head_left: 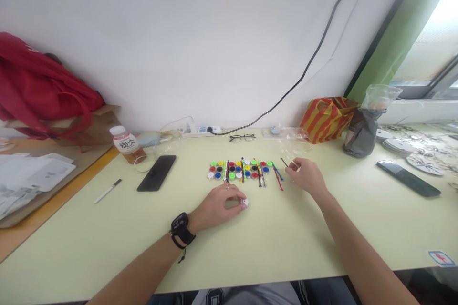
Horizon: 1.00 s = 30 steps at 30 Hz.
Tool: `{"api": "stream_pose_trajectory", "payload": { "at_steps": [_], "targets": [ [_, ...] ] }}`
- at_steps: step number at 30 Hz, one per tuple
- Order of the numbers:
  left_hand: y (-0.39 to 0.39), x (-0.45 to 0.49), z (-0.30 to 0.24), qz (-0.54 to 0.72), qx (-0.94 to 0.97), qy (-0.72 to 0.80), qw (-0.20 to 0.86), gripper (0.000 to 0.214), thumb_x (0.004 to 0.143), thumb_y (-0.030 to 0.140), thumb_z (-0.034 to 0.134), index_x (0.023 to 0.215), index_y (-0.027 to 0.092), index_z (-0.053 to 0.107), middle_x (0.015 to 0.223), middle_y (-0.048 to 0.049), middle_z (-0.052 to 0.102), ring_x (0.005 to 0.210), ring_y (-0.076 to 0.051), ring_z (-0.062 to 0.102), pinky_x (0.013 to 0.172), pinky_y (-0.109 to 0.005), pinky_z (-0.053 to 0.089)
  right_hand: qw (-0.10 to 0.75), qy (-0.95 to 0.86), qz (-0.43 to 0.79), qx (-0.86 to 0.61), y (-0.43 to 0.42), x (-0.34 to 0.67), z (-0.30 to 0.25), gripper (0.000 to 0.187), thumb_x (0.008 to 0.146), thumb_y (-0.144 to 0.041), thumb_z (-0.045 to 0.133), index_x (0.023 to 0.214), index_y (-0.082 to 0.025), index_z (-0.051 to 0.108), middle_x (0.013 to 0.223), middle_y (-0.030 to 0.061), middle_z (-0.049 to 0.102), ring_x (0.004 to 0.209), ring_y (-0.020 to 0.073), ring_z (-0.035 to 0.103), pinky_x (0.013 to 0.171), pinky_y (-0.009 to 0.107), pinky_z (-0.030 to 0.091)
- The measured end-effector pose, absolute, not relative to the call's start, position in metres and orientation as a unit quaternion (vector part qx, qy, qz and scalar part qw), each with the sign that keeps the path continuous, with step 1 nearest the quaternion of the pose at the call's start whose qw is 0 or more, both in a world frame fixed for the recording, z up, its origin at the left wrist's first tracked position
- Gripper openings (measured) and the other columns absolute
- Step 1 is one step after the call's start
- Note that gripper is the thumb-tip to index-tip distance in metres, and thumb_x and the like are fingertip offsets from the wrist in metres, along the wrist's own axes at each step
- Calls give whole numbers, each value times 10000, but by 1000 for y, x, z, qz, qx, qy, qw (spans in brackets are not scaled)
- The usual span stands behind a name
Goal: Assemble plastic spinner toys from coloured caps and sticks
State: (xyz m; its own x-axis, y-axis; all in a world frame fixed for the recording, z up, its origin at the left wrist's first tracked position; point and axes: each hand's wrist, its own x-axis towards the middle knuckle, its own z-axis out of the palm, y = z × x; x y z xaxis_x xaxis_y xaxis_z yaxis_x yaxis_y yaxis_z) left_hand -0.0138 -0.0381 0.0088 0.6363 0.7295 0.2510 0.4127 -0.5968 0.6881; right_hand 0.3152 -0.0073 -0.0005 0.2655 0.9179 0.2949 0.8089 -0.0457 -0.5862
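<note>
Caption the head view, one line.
Left hand pinches a white disc; right hand holds a dark strip near rows of colourful discs.

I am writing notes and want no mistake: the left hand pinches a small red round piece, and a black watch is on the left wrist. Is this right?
Not quite: in the head view, the small round piece in the left hand is white, not red. The rest stands.

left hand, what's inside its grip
The left hand pinches a small white piece between thumb and forefinger. The hand covers part of it; its underside cannot be seen.
</note>
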Motion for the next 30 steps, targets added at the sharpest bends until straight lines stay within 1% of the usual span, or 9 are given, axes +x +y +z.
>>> {"api": "stream_pose_trajectory", "payload": {
  "at_steps": [4,7,12,15,18,21,23,27,30],
  "targets": [
    [-38,-14,10,270,854,329,301,170,942,376,686,1013,251,776,1007,-58,777,963,-222,686,879,-346,554,255,-606,17,-753,-5,317,-14,133,776,-247,629,647,-225,604,687,68,681,610,199,600,551,298,364],
    [-39,-14,10,266,855,330,299,173,938,371,692,1036,256,776,1015,-51,778,943,-213,680,870,-343,548,235,-600,-10,-765,-3,322,-15,162,827,-288,622,679,-223,605,763,89,692,638,214,604,564,316,363],
    [-38,-15,6,266,851,341,299,191,941,398,688,1047,263,770,1032,-44,776,898,-205,655,825,-335,538,347,-644,38,-681,0,320,-10,228,943,-359,500,887,-200,654,969,136,691,835,252,658,760,378,496],
    [-37,-15,3,267,847,346,302,207,935,412,694,1056,260,766,1033,-43,773,877,-198,642,820,-332,531,413,-682,117,-593,-4,301,-6,357,1022,-385,390,1075,-185,680,1086,156,695,1015,275,667,923,410,508],
    [-36,-14,2,271,839,354,313,231,917,417,716,1069,250,762,1007,-42,766,848,-189,628,805,-325,526,412,-694,194,-557,-16,274,-3,439,1055,-469,365,1270,-215,652,1062,133,724,1101,303,664,948,430,518],
    [-36,-14,2,281,824,363,333,254,909,426,723,1080,242,756,970,-40,755,833,-183,627,773,-314,514,384,-712,268,-523,-29,252,1,421,1059,-501,371,1241,-258,662,1164,121,718,1244,314,608,1014,451,492],
    [-35,-14,2,286,816,369,340,257,906,437,726,1064,236,750,949,-36,742,827,-178,623,750,-306,497,357,-724,314,-499,-37,244,3,376,1062,-471,378,1241,-262,634,1146,101,704,1193,283,618,999,436,491],
    [-34,-14,3,312,797,391,337,236,904,434,723,986,215,691,855,-10,674,755,-149,565,679,-274,457,337,-728,409,-435,-45,237,9,201,1060,-363,392,1131,-246,540,866,6,600,819,189,586,782,334,492],
    [-34,-13,4,348,773,392,357,263,927,398,697,1112,222,634,993,-22,688,763,-134,566,694,-264,472,336,-720,474,-379,-47,233,11,140,1046,-356,457,1038,-240,535,873,-3,569,790,167,543,724,295,461]
  ]
}}
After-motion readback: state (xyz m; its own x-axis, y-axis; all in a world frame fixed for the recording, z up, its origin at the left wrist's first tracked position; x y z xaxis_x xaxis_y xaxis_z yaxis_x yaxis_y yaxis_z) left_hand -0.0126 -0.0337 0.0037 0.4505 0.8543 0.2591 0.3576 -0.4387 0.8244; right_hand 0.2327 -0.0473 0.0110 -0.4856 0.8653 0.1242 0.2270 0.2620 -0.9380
